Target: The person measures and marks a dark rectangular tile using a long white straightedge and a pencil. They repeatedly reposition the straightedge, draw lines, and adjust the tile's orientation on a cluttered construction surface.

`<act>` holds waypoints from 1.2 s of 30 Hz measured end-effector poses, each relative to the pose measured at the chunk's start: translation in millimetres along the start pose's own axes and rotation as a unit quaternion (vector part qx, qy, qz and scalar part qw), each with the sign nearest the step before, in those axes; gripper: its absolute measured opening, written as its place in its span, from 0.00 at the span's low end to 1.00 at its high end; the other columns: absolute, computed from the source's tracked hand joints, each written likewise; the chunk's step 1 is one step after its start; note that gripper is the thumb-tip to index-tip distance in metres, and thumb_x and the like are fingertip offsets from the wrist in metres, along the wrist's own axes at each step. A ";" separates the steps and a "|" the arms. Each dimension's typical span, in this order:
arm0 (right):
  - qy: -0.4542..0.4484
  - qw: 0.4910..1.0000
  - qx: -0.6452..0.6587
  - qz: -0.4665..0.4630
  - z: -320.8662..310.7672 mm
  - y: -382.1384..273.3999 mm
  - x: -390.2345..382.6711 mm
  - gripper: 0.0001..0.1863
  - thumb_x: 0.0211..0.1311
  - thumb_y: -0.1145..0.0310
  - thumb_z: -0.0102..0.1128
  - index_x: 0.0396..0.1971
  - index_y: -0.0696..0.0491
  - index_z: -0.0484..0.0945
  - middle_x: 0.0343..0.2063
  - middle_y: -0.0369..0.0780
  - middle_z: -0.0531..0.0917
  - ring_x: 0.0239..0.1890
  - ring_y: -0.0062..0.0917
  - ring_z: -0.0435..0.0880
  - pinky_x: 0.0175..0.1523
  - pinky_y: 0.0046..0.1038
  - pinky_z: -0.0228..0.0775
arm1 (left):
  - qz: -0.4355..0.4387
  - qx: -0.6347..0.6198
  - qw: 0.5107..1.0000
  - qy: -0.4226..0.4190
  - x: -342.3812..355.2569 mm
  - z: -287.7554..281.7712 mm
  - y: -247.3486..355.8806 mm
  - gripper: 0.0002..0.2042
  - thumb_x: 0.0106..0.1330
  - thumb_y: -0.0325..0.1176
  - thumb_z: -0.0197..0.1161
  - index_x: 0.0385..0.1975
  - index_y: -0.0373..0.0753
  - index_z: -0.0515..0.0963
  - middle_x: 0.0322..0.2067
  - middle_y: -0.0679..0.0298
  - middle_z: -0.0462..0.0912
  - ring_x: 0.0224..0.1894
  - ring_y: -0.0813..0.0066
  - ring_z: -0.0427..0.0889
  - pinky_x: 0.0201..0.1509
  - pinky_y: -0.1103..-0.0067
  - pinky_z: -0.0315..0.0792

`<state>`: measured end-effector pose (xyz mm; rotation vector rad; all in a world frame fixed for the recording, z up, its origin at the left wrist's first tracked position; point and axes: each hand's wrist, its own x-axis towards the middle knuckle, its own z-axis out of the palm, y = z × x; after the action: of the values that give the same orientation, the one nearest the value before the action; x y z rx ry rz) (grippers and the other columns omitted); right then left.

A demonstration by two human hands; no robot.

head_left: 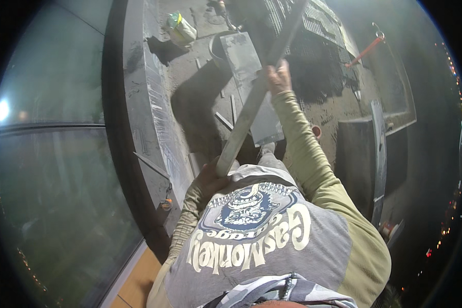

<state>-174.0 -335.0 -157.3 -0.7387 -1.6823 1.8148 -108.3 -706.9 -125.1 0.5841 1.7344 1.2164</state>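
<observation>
A long, straight grey bar [247,114] slants in front of me, from my waist up past the top edge of the view. Its near end lies in my left hand [210,178], which is closed around it by my left hip, partly in shadow. Farther along, with the arm stretched out, my right hand [278,78] grips the bar from its right side. Below the bar lies a long, smooth grey slab [268,121], its near end close to my feet. The bar hides part of this slab.
Left are a ledge [151,113] and large glass panes [56,179]. A bag [181,30], a round bucket [218,50] and thin strips [224,121] lie ahead. Ridged dark mortar [313,61] covers the far right floor. A red cup [316,131] stands beside my right forearm.
</observation>
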 end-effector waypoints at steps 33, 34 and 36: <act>0.594 0.680 0.277 0.328 -354.3 94.5 -496.6 0.26 0.52 0.60 0.74 0.46 0.58 0.75 0.40 0.43 0.81 0.39 0.33 0.85 0.36 0.41 0.83 | 0.225 0.638 0.706 -0.210 139.9 155.9 18.1 0.28 0.42 0.22 0.62 0.46 0.57 0.79 0.35 0.72 0.81 0.45 0.68 0.78 0.56 0.64 0.60; 0.590 0.686 0.277 0.322 -361.5 105.6 -508.0 0.27 0.52 0.60 0.74 0.47 0.58 0.74 0.41 0.43 0.81 0.39 0.33 0.85 0.37 0.41 0.83 | 0.218 0.644 0.699 -0.222 137.0 159.8 8.5 0.28 0.42 0.23 0.62 0.47 0.57 0.79 0.36 0.72 0.81 0.45 0.67 0.78 0.56 0.64 0.59; 0.652 0.645 0.236 0.321 -355.5 122.7 -521.6 0.55 0.46 0.53 0.78 0.67 0.69 0.56 0.60 0.54 0.69 0.55 0.39 0.78 0.53 0.37 0.78 | 0.210 0.653 0.682 -0.256 134.0 165.2 2.9 0.29 0.43 0.25 0.62 0.50 0.57 0.79 0.38 0.70 0.81 0.47 0.66 0.78 0.56 0.63 0.60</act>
<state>440.7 -470.2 -289.2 -1.8761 0.0595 1.2281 -28.0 -522.1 -193.4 2.0123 1.7441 -0.2411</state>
